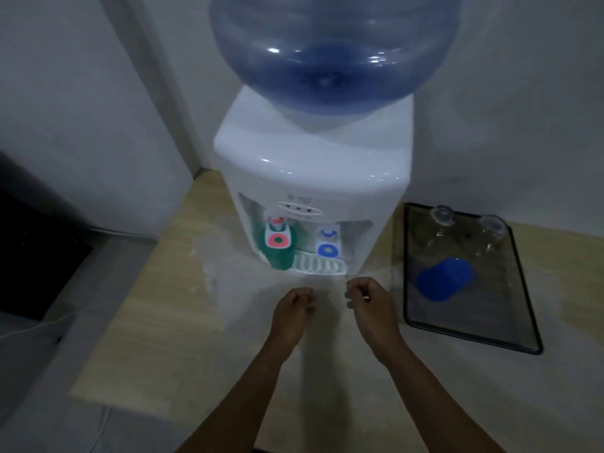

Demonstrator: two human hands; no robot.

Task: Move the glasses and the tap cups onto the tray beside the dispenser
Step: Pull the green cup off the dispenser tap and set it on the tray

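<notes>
A white water dispenser (313, 178) stands on the counter. A green cup (277, 253) sits under its red tap, on the left of the drip grille (318, 266). To the right lies a dark-rimmed glass tray (470, 325). On it a blue cup (445, 279) lies on its side, and two clear glasses (443, 215) (492, 225) stand at the far end. My left hand (292, 313) and my right hand (369, 302) hover just in front of the dispenser, fingers curled, holding nothing.
A big blue water bottle (333, 50) tops the dispenser. A dark appliance (29, 256) sits at the left, with a white cloth (32, 335) in front of it. Walls close in behind and to the left.
</notes>
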